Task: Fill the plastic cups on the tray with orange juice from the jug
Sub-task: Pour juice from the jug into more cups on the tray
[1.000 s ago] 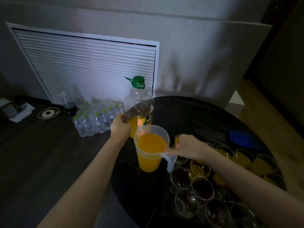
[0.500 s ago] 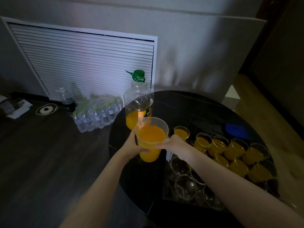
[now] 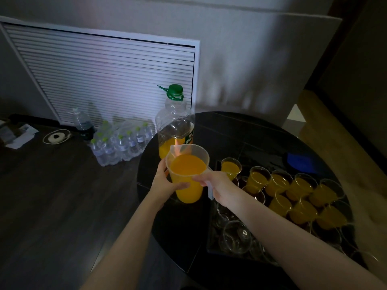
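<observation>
A translucent plastic jug [image 3: 187,172], nearly full of orange juice, is held above the round black counter [image 3: 230,132]. The left hand [image 3: 165,185] cups its wall with curled fingers; the right hand [image 3: 217,185] grips its handle beside the clear cups [image 3: 259,176].

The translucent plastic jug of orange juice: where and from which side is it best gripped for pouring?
Probably by the handle on the translucent plastic jug, from the tray side; its spout faces away. The right hand grips there; the left hand steadies the wall.

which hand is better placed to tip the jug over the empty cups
Right. The right hand grips the jug by its handle, on the side toward the empty cups; the left hand only cradles its far wall.
</observation>
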